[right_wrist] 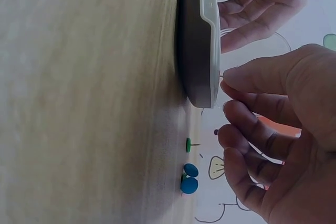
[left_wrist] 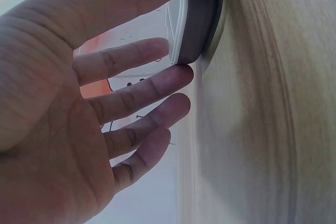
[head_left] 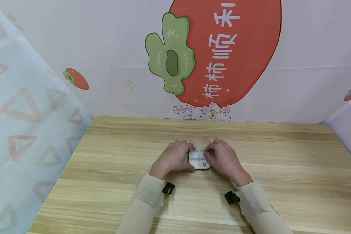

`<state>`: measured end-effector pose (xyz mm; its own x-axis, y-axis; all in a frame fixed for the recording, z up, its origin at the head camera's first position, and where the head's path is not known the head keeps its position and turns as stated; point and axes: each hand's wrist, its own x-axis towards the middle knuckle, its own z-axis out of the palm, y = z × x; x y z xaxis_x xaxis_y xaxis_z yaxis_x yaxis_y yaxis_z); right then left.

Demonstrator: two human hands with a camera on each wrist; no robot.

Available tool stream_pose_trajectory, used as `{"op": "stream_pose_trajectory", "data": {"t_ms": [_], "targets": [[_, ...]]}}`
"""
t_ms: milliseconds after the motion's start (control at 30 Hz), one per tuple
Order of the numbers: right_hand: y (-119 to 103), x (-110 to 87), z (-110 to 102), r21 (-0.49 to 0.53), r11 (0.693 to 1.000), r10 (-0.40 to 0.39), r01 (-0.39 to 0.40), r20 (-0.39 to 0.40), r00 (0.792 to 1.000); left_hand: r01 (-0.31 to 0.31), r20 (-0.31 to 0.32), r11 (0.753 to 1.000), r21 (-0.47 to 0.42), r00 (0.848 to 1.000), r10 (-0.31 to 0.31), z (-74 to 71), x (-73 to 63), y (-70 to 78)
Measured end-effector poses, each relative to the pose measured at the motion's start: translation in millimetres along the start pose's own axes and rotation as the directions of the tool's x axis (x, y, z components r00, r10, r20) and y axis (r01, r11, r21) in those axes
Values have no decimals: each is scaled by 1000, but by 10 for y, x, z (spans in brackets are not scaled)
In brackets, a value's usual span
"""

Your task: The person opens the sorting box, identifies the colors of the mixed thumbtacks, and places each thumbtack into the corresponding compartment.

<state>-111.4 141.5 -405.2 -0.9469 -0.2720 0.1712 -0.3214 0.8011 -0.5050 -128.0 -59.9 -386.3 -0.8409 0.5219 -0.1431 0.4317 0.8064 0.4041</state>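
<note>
- The compartment box [head_left: 195,163] lies on the counter [head_left: 105,182] between the left hand [head_left: 175,157] and right hand [head_left: 223,158]
- Left hand grips its left side, thumb nearest
- Right hand pinches a mostly hidden pin [right_wrist: 221,76] at its right side

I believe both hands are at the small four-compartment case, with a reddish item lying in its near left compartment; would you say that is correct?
Not quite: the reddish item lies in the near right compartment, as the head view shows. The rest stands: the left hand and right hand are both at the small four-compartment case.
</note>
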Motion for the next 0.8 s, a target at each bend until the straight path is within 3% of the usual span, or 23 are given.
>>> {"op": "stream_pose_trajectory", "data": {"t_ms": [800], "targets": [[-20, 3, 40, -24, 999, 38, -37, 40, 998, 4, -4, 1000, -2, 1000, -4, 5, 6, 9]]}}
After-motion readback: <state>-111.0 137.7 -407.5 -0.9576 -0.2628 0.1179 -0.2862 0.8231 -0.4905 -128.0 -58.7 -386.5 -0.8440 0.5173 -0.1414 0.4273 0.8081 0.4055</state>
